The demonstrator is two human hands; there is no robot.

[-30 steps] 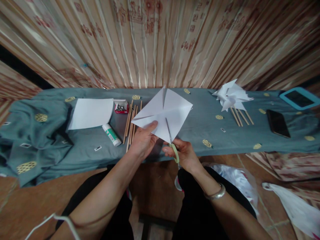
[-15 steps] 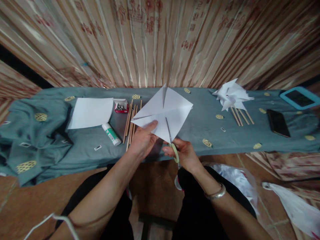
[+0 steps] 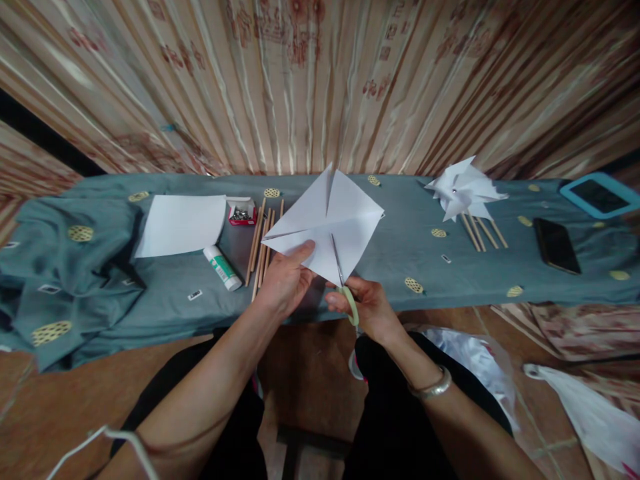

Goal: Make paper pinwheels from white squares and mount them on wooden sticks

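Left hand (image 3: 286, 283) was clamped on a white square paper sheet (image 3: 355, 217), held over the middle of the grey-green cloth-covered table (image 3: 400, 257). Sheet had slits at its far and left corners. Right hand (image 3: 369, 305), apart from left, gripped green-handled metal scissors (image 3: 353, 308), blade at the sheet's near corner. Thin wooden sticks (image 3: 255, 241) lay just left, white-and-green glue stick (image 3: 223, 268) beside them. White paper pinwheels (image 3: 465, 192) sat far right, well apart.

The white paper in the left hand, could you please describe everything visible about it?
The white paper looks thin and plain, angled like a diamond above the patterned cloth. Slits run inward from its far and left corners. The left hand grips it, thumb on top; scissors in the right hand meet its near corner.
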